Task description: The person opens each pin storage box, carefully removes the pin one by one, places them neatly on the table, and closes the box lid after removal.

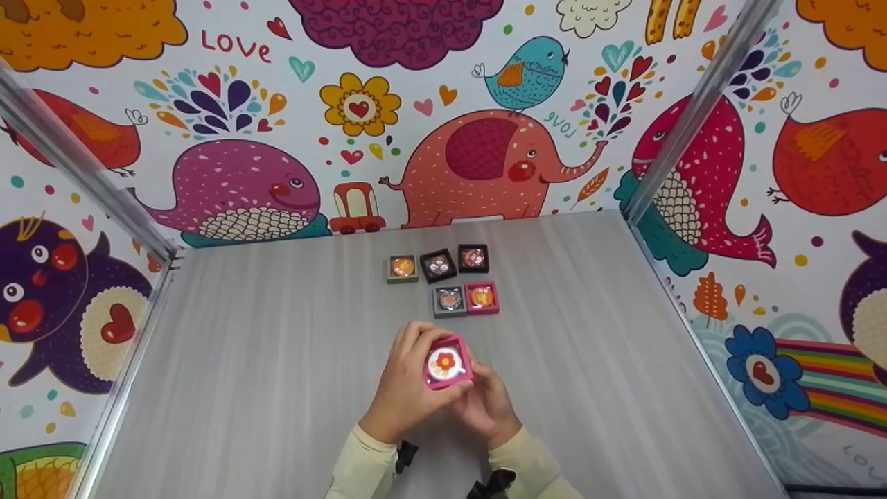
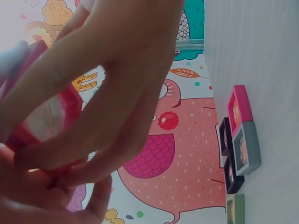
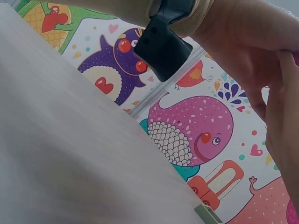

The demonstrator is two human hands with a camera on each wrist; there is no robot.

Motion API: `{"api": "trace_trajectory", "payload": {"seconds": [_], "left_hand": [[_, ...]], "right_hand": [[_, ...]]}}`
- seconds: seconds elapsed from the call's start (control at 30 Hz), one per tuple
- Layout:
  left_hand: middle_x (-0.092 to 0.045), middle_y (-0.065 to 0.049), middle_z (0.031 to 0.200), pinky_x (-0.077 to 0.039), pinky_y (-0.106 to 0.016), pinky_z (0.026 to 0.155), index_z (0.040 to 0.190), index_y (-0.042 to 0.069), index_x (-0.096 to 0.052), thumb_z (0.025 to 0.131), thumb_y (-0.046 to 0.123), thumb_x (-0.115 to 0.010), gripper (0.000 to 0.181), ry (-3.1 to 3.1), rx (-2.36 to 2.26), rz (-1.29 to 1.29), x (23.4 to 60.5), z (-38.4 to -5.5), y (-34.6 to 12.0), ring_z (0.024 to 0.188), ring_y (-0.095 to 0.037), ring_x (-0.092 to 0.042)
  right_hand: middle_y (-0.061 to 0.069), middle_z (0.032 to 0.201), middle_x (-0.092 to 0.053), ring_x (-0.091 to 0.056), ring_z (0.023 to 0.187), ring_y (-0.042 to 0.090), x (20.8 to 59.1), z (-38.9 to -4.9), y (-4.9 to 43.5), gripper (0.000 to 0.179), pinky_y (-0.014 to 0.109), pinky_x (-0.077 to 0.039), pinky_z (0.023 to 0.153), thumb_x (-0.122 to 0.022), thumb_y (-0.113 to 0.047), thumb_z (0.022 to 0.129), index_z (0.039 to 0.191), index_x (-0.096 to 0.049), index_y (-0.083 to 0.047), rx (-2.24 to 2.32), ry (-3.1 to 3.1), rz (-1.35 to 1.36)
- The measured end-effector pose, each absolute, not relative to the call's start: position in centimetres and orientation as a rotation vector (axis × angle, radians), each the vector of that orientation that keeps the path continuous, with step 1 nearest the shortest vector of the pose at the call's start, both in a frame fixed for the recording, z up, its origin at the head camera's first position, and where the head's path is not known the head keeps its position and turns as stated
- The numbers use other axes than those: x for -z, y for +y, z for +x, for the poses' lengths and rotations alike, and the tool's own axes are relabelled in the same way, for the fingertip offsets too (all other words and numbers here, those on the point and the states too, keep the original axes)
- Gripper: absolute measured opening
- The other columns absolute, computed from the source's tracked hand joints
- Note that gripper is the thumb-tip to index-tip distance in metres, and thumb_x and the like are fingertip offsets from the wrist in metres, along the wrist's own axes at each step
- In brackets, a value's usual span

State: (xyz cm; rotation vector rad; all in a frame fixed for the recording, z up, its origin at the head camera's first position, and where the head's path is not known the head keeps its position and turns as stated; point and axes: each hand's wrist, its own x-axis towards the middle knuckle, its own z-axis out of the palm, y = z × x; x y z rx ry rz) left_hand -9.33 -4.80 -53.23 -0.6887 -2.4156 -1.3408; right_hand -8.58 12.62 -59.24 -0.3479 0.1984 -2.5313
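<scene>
A small pink square box [image 1: 466, 355] is held up over the table, tilted toward the head camera. Inside it a round white piece with a red flower [image 1: 444, 362] shows through the open face. My left hand [image 1: 405, 378] grips the box, fingers over its top left and thumb along the lower edge. From the lower right, my right hand [image 1: 490, 407] holds it too, its fingers partly hidden behind the box and the left thumb. The left wrist view has the pink box [image 2: 72, 106] largely covered by fingers. Only a sliver of pink shows beside the right hand [image 3: 261, 60] in the right wrist view.
Beyond the hands, an olive box [image 1: 392, 278], a black box [image 1: 428, 277] and another black box [image 1: 473, 270] form a back row. A grey box [image 1: 450, 313] and a pink box [image 1: 483, 310] sit side by side before them. Patterned panels [image 1: 263, 104] enclose the grey table [image 1: 277, 346].
</scene>
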Motion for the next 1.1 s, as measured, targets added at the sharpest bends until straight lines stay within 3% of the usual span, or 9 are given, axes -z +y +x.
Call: {"api": "trace_trajectory", "payload": {"seconds": [0.17, 0.37, 0.53, 0.77, 0.87, 1.1], "left_hand": [[-0.056, 0.003, 0.129, -0.054, -0.046, 0.097, 0.134, 0.012, -0.068, 0.081, 0.048, -0.093, 0.068, -2.348, 1.364, -0.703, 53.2, -9.4, -4.6, 0.124, -0.017, -0.052], [-0.055, 0.005, 0.131, -0.053, -0.045, 0.100, 0.137, 0.015, -0.067, 0.082, 0.052, -0.093, 0.071, -2.327, 1.406, -0.716, 53.0, -9.5, -4.5, 0.126, -0.016, -0.050], [-0.055, 0.006, 0.136, -0.056, -0.044, 0.099, 0.143, 0.017, -0.064, 0.086, 0.048, -0.091, 0.070, -2.305, 1.463, -0.718, 53.0, -9.3, -4.6, 0.129, -0.017, -0.050], [-0.056, 0.003, 0.140, -0.055, -0.046, 0.105, 0.156, 0.011, -0.056, 0.091, 0.043, -0.087, 0.079, -2.299, 1.475, -0.738, 52.4, -9.2, -5.5, 0.131, -0.017, -0.052], [-0.056, 0.001, 0.137, -0.055, -0.046, 0.103, 0.160, 0.017, -0.054, 0.092, 0.039, -0.083, 0.077, -2.292, 1.420, -0.765, 52.1, -9.2, -6.1, 0.126, -0.018, -0.054], [-0.054, -0.002, 0.133, -0.057, -0.047, 0.097, 0.154, 0.027, -0.061, 0.090, 0.029, -0.078, 0.066, -2.275, 1.322, -0.801, 51.8, -9.2, -6.9, 0.121, -0.021, -0.056]], "right_hand": [[0.016, 0.147, -0.054, -0.058, 0.133, 0.028, 59.2, -8.6, 12.5, 0.042, 0.033, -0.052, 0.110, -0.060, -0.011, 0.109, 0.151, -0.054, -0.010, 2.532, 0.168, -0.381], [0.017, 0.144, -0.057, -0.060, 0.131, 0.028, 59.0, -8.6, 12.6, 0.044, 0.031, -0.054, 0.106, -0.067, -0.013, 0.106, 0.148, -0.057, -0.008, 2.548, 0.167, -0.332], [0.018, 0.150, -0.052, -0.057, 0.135, 0.030, 58.7, -8.7, 13.0, 0.051, 0.033, -0.052, 0.110, -0.069, -0.016, 0.107, 0.154, -0.051, -0.011, 2.544, 0.186, -0.301], [0.016, 0.155, -0.051, -0.054, 0.139, 0.030, 58.8, -8.9, 13.1, 0.055, 0.036, -0.045, 0.117, -0.070, -0.019, 0.106, 0.158, -0.051, -0.016, 2.523, 0.205, -0.318], [0.018, 0.155, -0.052, -0.055, 0.138, 0.033, 58.7, -9.0, 13.0, 0.055, 0.041, -0.047, 0.116, -0.069, -0.020, 0.106, 0.158, -0.051, -0.014, 2.527, 0.227, -0.327], [0.021, 0.155, -0.053, -0.057, 0.138, 0.038, 58.4, -9.0, 13.1, 0.056, 0.050, -0.045, 0.118, -0.069, -0.019, 0.105, 0.157, -0.050, -0.010, 2.549, 0.209, -0.279]]}}
